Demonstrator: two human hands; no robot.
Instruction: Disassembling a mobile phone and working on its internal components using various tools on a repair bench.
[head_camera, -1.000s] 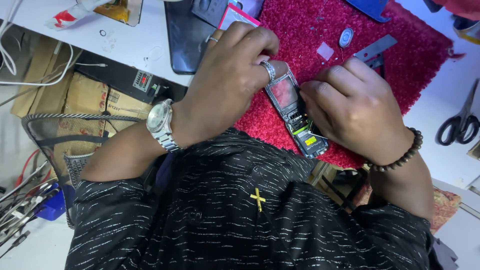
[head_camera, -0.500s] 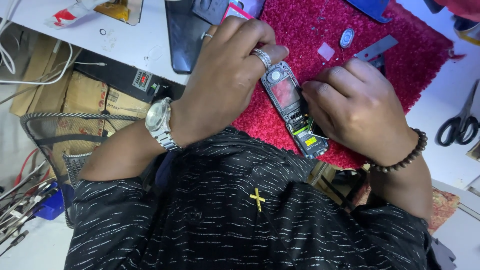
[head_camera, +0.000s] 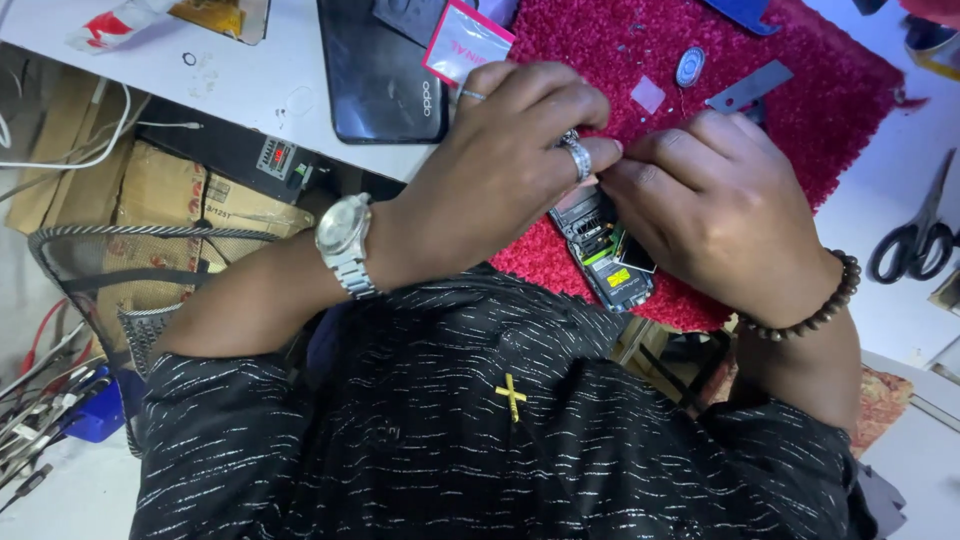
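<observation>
Far to the left of the fingers, below the edge of the white worktop, a black wire-mesh basket stands in front of brown cardboard boxes, with a cluster of metal hand tools lower down on the pale floor. Nearer, just left of and above the left hand, a black smartphone lies face down on the worktop with a pink-edged white card leaning over its corner. The left hand, with a silver wristwatch on its wrist, has its fingers curled closed around the top of a small opened mobile phone with bare circuit parts, which lies on a shaggy red mat directly under both hands. The right hand, wearing a brown bead bracelet, pinches the same phone from the other side, fingertips meeting the left's. Beyond the fingers on the mat lie a small oval metal piece and a grey metal strip. Well to the right, black-handled scissors rest on the worktop.
</observation>
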